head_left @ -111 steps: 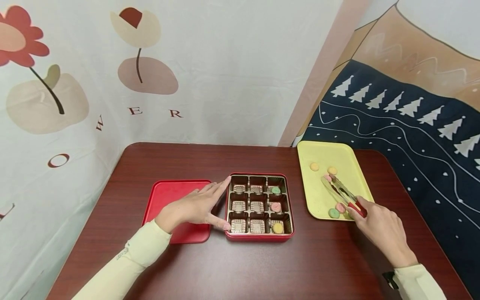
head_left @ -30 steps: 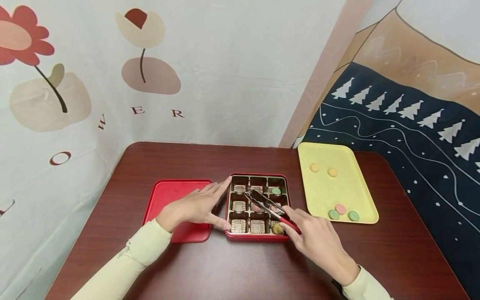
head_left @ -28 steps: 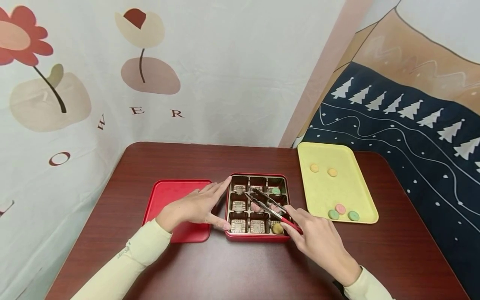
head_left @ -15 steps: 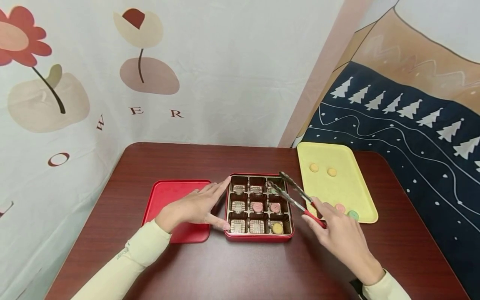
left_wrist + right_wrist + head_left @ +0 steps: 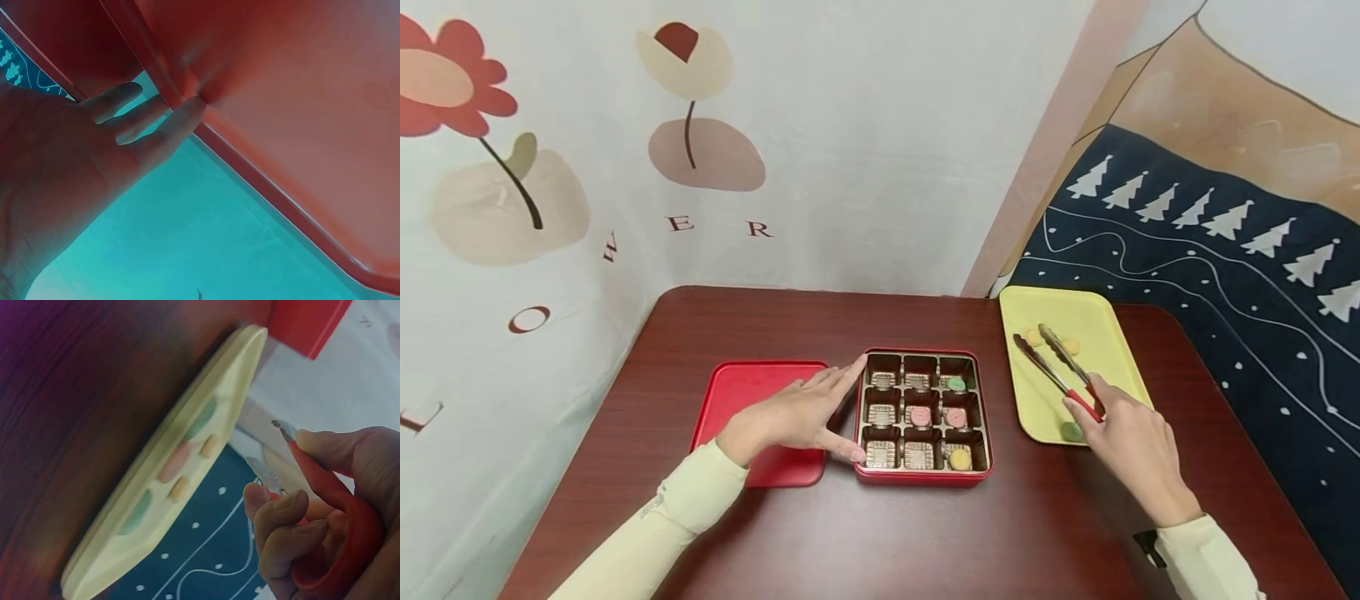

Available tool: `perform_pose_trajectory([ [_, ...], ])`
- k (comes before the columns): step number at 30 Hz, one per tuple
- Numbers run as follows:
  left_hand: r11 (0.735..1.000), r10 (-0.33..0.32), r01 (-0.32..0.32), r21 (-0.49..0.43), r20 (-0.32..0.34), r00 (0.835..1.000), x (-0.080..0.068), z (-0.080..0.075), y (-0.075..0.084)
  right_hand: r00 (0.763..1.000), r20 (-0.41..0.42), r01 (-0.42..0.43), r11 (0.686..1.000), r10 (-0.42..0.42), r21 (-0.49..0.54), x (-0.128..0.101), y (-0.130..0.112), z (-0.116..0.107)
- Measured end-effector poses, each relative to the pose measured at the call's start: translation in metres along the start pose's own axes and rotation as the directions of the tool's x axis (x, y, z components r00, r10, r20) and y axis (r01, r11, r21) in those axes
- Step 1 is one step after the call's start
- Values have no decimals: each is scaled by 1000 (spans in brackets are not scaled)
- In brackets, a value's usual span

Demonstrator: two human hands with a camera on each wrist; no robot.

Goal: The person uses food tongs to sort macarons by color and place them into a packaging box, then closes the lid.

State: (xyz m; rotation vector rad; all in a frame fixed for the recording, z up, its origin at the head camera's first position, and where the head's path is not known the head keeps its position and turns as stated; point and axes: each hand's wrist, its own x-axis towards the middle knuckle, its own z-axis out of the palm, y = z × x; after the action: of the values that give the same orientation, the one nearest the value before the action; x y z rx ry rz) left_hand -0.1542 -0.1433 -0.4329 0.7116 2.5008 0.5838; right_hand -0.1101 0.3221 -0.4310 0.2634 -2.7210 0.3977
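Head view first: your left hand lies flat with straight fingers against the left wall of the red compartment box, thumb at its near-left corner and forefinger at its far-left corner, steadying it just as it did a few seconds ago. Beneath that wrist sits the red lid, touching the box's left side on the dark wood surface.

Inside the box, the middle cell now holds a pink sweet that was not there earlier; it joins the pink one to its right, the yellow sweet in the near-right cell and the green one in the far-right cell. So one more piece has been delivered, and five cells are unfilled, by my count.

Your right hand has since swung back right, over the near edge of the yellow tray. It grips the red-handled tongs, fingers curled round the handles in the right wrist view too. The tong tips stand spread and carry nothing, poised over the tray's far end beside the two orange sweets. A green sweet shows by your knuckles; the others near it are hidden under the hand. The next pick-up looks to be starting.
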Motion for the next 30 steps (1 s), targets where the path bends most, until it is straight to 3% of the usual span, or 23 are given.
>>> perform_pose_trajectory([
  [11, 1000, -2, 2, 3, 3, 1000, 1, 1, 1, 994, 75, -82, 996, 84, -27, 6, 16, 10],
  [22, 1000, -9, 9, 0, 5, 1000, 1, 0, 1, 984, 146, -105, 994, 104, -2, 11, 25, 13],
  [30, 1000, 0, 0, 4, 2, 1000, 1, 1, 1, 983, 148, -107, 994, 107, -8, 11, 28, 13],
])
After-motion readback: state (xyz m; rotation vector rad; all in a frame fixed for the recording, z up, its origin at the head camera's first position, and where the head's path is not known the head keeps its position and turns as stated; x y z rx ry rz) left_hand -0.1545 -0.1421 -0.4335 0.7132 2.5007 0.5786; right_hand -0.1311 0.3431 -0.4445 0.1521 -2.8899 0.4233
